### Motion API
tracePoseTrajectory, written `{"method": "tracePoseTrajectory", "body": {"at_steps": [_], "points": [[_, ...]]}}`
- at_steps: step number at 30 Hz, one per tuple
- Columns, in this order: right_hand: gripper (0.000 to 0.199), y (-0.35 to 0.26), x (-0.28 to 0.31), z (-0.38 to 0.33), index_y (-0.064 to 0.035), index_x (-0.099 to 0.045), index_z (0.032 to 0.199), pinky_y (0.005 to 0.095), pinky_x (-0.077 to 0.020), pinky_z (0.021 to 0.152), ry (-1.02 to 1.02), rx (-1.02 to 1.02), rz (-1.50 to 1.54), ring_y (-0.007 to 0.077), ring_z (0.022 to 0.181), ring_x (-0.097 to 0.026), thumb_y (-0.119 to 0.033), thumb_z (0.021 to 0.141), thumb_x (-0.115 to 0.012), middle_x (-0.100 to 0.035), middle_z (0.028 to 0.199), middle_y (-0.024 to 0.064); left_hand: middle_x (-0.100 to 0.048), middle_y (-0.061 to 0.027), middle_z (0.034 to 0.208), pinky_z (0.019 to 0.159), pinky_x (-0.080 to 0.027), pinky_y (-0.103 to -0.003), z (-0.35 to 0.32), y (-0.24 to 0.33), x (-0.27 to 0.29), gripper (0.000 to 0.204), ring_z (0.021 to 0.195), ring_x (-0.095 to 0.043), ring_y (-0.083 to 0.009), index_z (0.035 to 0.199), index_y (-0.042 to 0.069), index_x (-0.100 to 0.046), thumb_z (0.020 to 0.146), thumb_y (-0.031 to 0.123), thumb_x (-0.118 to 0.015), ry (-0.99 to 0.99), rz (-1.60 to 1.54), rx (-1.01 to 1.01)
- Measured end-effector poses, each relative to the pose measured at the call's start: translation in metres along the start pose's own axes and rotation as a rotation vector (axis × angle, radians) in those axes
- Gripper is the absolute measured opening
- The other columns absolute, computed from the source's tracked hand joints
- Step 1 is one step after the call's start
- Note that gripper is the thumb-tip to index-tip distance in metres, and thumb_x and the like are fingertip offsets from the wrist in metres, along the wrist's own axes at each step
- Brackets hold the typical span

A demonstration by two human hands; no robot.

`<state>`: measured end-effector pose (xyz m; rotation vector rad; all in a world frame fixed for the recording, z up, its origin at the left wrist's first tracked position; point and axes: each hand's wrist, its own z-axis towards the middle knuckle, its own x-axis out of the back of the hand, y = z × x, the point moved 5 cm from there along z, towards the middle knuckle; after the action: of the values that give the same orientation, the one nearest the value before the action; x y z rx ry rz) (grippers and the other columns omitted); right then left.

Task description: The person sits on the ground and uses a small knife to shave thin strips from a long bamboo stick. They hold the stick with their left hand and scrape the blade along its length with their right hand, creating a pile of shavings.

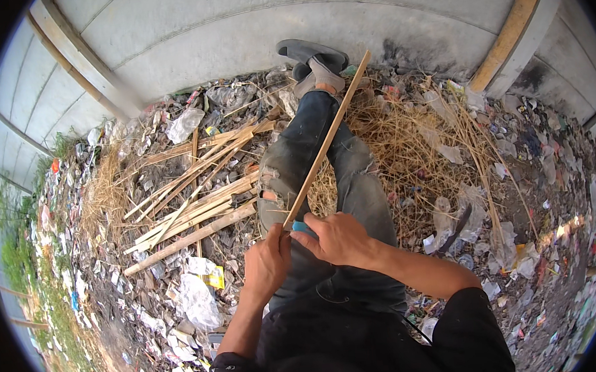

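Observation:
A long, flat bamboo strip (327,142) slants up from my hands, over my outstretched legs, toward the wall. My left hand (267,263) is closed on its near end, the fingers pinched together. Close beside it, my right hand (343,239) is closed round a small light-blue thing (299,228) that lies against the strip's near end. Its kind cannot be made out, since the fingers hide most of it. Both hands are above my lap, over worn dark jeans (363,202).
Several split bamboo strips (196,210) and a round pole (191,240) lie left of my legs. Dry straw (412,136) spreads at the right, with a dark curved blade-like piece (456,230). Plastic litter (199,300) covers the ground. A grey panel wall (301,30) stands ahead.

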<state>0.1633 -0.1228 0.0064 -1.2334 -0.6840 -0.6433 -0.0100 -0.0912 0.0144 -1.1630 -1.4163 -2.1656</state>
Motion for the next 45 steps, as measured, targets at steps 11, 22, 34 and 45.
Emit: {"method": "tracePoseTrajectory", "body": {"at_steps": [11, 22, 34, 45], "points": [[0.056, -0.015, 0.007, 0.006, -0.0029, -0.063, 0.094, 0.0561, -0.0514, 0.057, 0.018, -0.059, 0.101, 0.0477, 0.063, -0.067, -0.055, 0.107, -0.050, -0.064, 0.062, 0.0241, -0.068, -0.0228, 0.070, 0.058, -0.052, -0.055, 0.004, 0.000, 0.004, 0.016, 0.064, -0.067, -0.0472, 0.111, 0.010, -0.066, 0.102, 0.023, -0.065, -0.010, 0.135, 0.025], [0.058, -0.001, 0.000, 0.010, -0.0018, -0.068, 0.091, 0.0506, -0.0482, 0.056, -0.047, -0.018, 0.046, 0.0425, 0.060, -0.066, -0.053, 0.110, -0.048, -0.062, 0.061, 0.0213, -0.069, -0.0193, 0.070, 0.060, -0.053, -0.052, -0.001, 0.013, 0.017, 0.016, 0.066, -0.070, -0.0431, 0.109, 0.011, -0.069, 0.101, 0.024, -0.068, -0.021, 0.094, 0.065], [0.061, 0.030, 0.003, 0.016, 0.0016, -0.070, 0.093, 0.0441, -0.0470, 0.057, 0.101, -0.130, 0.169, 0.0308, 0.053, -0.059, -0.052, 0.111, -0.047, -0.057, 0.058, 0.0161, -0.072, -0.0214, 0.077, 0.061, -0.055, -0.045, -0.013, -0.002, 0.022, 0.025, 0.069, -0.073, -0.0393, 0.117, 0.006, -0.076, 0.096, 0.020, -0.074, -0.058, 0.071, 0.089], [0.065, 0.266, 0.163, -0.011, 0.0003, -0.060, 0.098, 0.0341, -0.0315, 0.050, 0.590, -0.764, 0.511, 0.0113, 0.054, -0.041, -0.062, 0.109, -0.044, -0.041, 0.062, -0.0011, -0.075, -0.0208, 0.082, 0.065, -0.058, -0.043, -0.050, -0.046, 0.022, 0.024, 0.077, -0.074, -0.0394, 0.115, 0.006, -0.076, 0.096, 0.020, -0.074, -0.184, 0.083, 0.058]]}}
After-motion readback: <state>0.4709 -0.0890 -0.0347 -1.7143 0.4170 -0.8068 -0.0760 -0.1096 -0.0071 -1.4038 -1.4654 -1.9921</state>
